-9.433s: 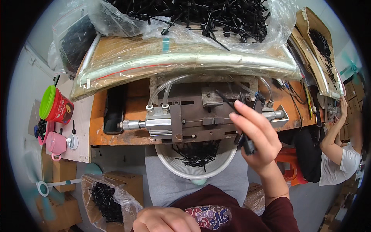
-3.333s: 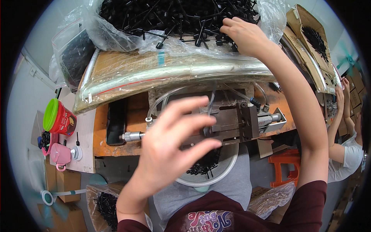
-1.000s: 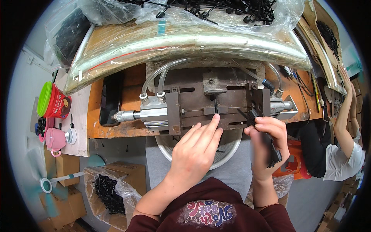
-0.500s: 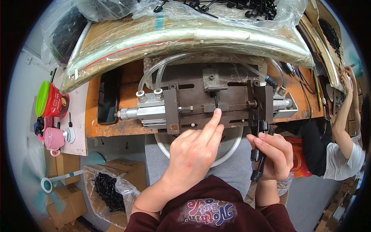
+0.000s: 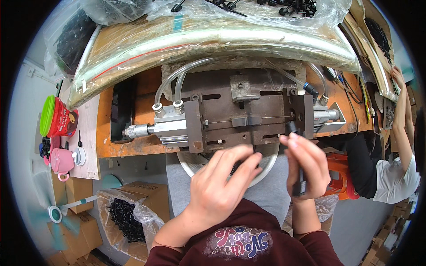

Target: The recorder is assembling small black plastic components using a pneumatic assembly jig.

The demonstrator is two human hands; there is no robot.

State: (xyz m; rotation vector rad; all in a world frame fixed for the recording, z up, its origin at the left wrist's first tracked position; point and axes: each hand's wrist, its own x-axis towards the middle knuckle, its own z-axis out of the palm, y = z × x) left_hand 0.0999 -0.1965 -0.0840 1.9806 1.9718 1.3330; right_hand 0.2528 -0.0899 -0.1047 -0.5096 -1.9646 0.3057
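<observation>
My left hand (image 5: pixel 222 184) hovers over the front edge of the metal fixture (image 5: pixel 217 95), fingers bent and apart, with no object clearly held. A blurred thin black rod-like piece (image 5: pixel 252 134) lies between its fingertips and the small grey block (image 5: pixel 247 121) in the middle of the fixture. To the right, my right hand (image 5: pixel 310 166) is closed around black plastic rod-like pieces (image 5: pixel 300 184); one dark end (image 5: pixel 291 127) sticks up past its fingertips, blurred. Below the fixture, a white-rimmed basket (image 5: pixel 271 163) rests at my lap, partly hidden by my left hand.
Air cylinders (image 5: pixel 171 126) with clear hoses (image 5: pixel 162 86) flank the fixture. A plastic-wrapped tray (image 5: pixel 213 40) of black parts spans the back. A phone (image 5: pixel 122 111) lies left on the bench. A box of black parts (image 5: pixel 126 217) stands below left; another person (image 5: pixel 399 173) works at right.
My left index finger has left the grey block and drawn back toward me; the black piece there has moved nearer the front edge. My right hand has shifted slightly left and up, still holding black pieces.
</observation>
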